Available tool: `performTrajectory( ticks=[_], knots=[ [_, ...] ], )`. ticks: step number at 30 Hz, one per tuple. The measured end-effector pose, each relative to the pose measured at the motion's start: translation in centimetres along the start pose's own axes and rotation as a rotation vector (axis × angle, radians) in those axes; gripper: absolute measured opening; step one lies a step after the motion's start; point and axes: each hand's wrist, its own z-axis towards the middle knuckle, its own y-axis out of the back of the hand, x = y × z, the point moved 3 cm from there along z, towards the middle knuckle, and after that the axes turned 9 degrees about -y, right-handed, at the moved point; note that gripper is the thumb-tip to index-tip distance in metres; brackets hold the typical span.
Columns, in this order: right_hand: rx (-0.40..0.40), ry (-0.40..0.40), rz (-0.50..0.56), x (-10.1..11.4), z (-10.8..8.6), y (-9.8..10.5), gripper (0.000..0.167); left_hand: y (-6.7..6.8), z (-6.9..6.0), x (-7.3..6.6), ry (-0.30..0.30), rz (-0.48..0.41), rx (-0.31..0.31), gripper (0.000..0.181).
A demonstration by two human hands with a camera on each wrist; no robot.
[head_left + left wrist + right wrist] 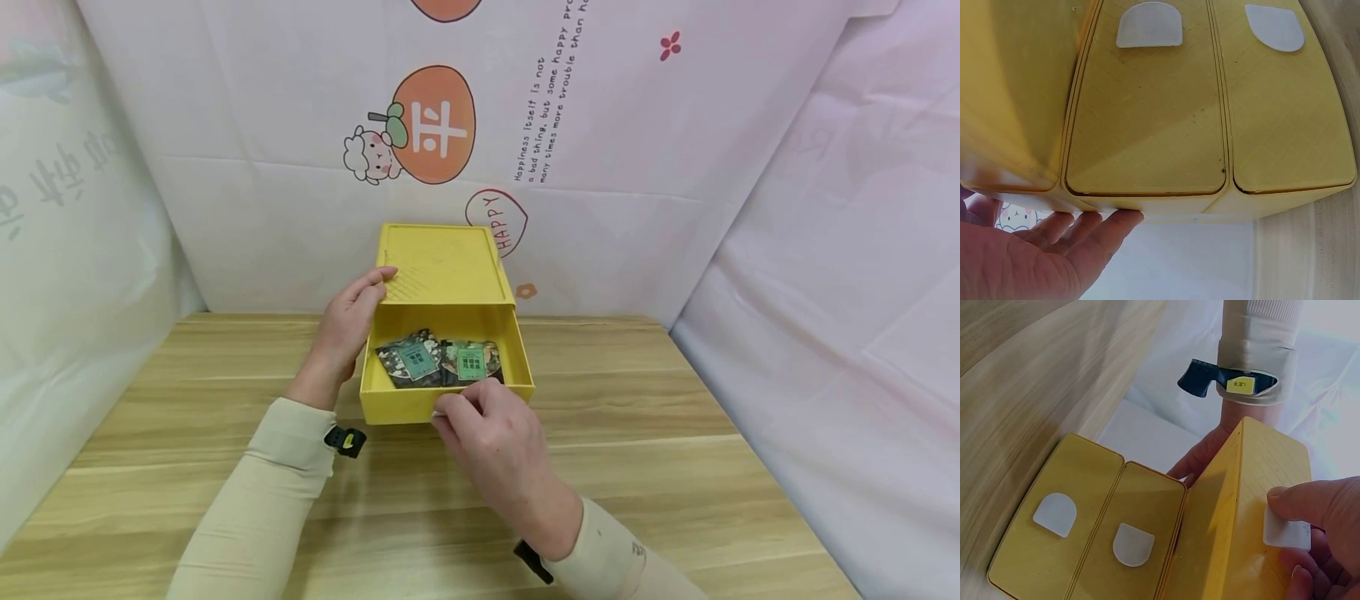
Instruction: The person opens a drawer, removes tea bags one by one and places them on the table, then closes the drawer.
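Note:
A yellow drawer cabinet [446,258] stands at the back of the table, its top drawer [399,410] pulled out toward me. Inside that drawer lie two dark printed packets: the left packet [418,362] has a blue-green label, the right packet [472,362] a green one. My right hand [495,442] pinches the drawer's white handle [1286,535] between thumb and fingers. Against the cabinet's left side rests my left hand [347,329]; its fingers [1100,234] lie fairly straight along that wall. Below, the middle drawer [1147,112] and bottom drawer [1291,119] are closed.
The cabinet stands on a wood-grain table [637,467]. Close behind it hangs a white printed cloth [300,100], with more pale cloth at both sides. Dark bands are around both wrists.

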Motion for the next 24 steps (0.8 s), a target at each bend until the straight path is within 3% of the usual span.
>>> performTrajectory(
  ticks=[24],
  knots=[
    [-0.034,-0.012,-0.014,0.18,0.08,0.33,0.016,0.03,0.00,0.08,-0.007,-0.005,-0.002,0.046]
  ],
)
